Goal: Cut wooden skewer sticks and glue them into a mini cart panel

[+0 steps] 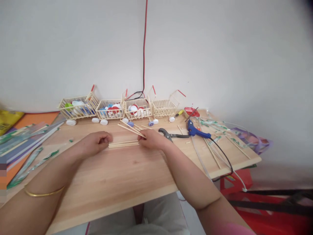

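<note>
Far left, clear green-printed wrappers (29,163) lie scattered on the table (127,176). At the back edge stand four miniature stick-built shopping carts (111,109); three hold bottle caps and the rightmost looks bare. The left hand (94,143), gold bangle (44,193) on its wrist, has its fingers curled in, the grip closed on the left end of a row of sticks (123,144). The row lies flat on the table at centre, sticks side by side and touching. The right hand (152,139) pinches the row's right end, grip closed too. Loose sticks (130,129) fan out just behind, their near tips reaching the right fingers; I cannot tell if those are held. Just right of that hand lie black-handled cutters (168,134), then a blue glue gun (195,131) with its cord trailing off the table edge, a red dish (191,112) behind it, and more wrappers and sticks. Judgement: the step in hand is squaring the sticks into a flush panel, ends being pushed even from both sides. The next move calls for holding the row tight and flat so no stick slips, with one hand free for the glue gun, which is near but not touching.
</note>
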